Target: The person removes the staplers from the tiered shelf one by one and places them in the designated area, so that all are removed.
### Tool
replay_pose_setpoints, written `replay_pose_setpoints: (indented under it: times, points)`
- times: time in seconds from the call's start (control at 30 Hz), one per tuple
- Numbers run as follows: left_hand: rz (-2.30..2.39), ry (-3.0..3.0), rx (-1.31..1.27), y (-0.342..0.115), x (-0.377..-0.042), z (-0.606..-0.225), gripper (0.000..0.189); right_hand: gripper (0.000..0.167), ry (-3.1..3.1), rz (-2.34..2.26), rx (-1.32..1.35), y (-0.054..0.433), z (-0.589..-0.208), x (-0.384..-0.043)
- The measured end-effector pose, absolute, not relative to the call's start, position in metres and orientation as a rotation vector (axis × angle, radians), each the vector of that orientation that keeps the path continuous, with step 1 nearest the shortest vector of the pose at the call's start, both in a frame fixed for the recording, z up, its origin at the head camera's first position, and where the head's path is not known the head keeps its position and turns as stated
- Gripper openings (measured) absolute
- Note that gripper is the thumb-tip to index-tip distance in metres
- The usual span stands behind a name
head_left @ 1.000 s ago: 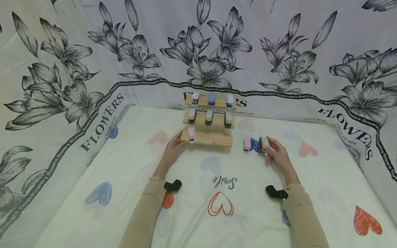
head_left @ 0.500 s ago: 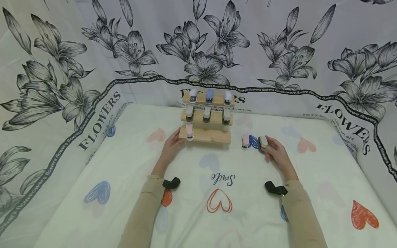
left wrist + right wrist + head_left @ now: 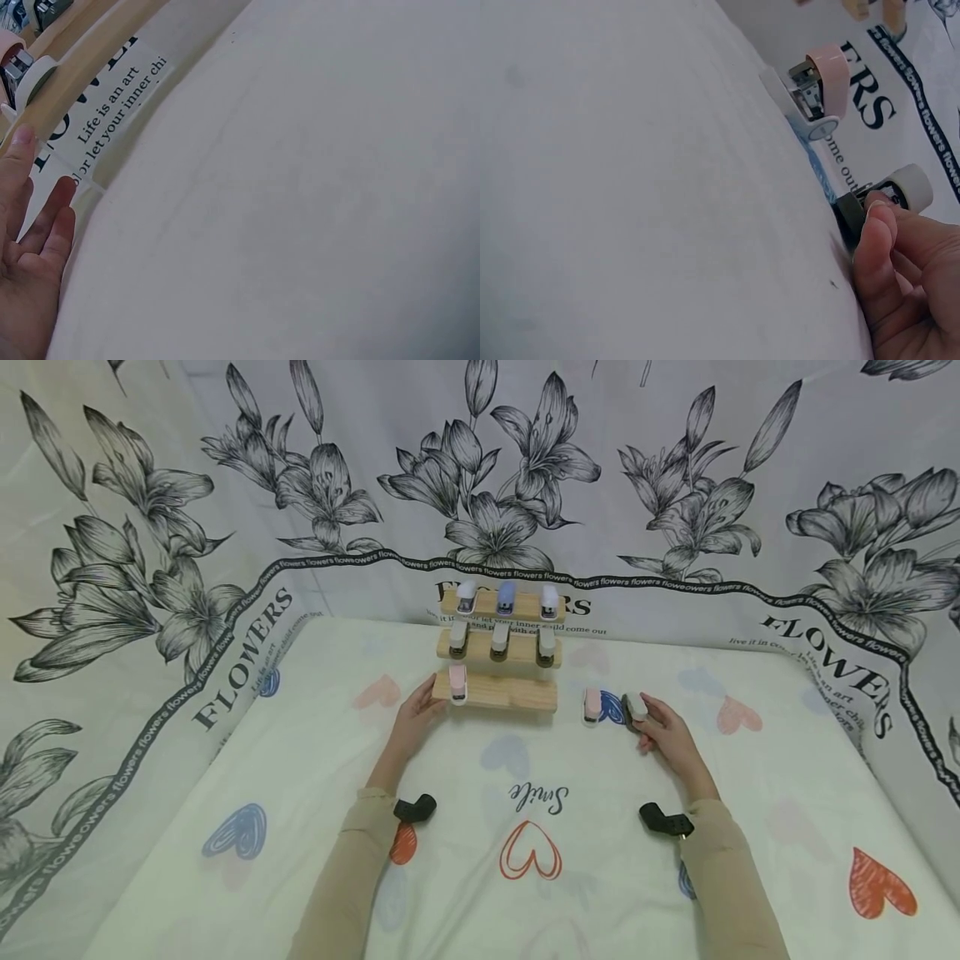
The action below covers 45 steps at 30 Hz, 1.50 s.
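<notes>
Right hand point(image 3: 667, 733) has the grey stapler point(image 3: 634, 706) pinched between thumb and fingers, right down by the table point(image 3: 480, 910), well to the right of the wooden rack point(image 3: 517, 693)! Across from it, the left hand point(image 3: 415, 718) grips the rack's lowest tier at its left end, thumb on the wood. A pink stapler point(image 3: 592, 703) stands near the held one, a blue heart point(image 3: 611, 708) between them. On the rack: another pink one point(image 3: 457, 683) bottom left, three grey ones point(image 3: 499, 642) mid-tier, two white ones point(image 3: 466, 597) flanking a blue one point(image 3: 506, 597) on top.
</notes>
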State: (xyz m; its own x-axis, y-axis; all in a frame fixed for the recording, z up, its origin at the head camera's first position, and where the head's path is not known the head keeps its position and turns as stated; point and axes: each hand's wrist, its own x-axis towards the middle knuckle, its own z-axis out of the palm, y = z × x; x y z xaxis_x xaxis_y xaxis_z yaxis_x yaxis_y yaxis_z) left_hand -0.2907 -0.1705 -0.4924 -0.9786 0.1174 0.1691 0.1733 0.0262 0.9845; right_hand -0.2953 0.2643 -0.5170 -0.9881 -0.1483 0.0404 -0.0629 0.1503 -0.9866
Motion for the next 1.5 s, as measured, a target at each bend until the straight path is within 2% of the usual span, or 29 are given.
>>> replay_pose_setpoints:
  times: [0.8, 1.13, 1.33, 1.5]
  points:
    - [-2.173, -2.198, -0.332, -0.171, -0.292, -0.496, 0.057, 0.058, 2.418, -2.029, -0.09, 0.262, -0.524, -0.293]
    - [-2.173, -2.186, -0.339, -0.175, -0.299, -0.506, 0.057, 0.067, 2.4, -1.982, -0.051, 0.259, -0.52, -0.293]
    - [-2.16, -2.164, -0.347, -0.179, -0.305, -0.518, 0.058, 0.074, 2.405, -2.008, 0.009, 0.257, -0.504, -0.289]
    - [-2.15, -2.168, -0.383, -0.177, -0.298, -0.509, 0.059, 0.071, 2.422, -2.209, 0.035, 0.257, -0.484, -0.286]
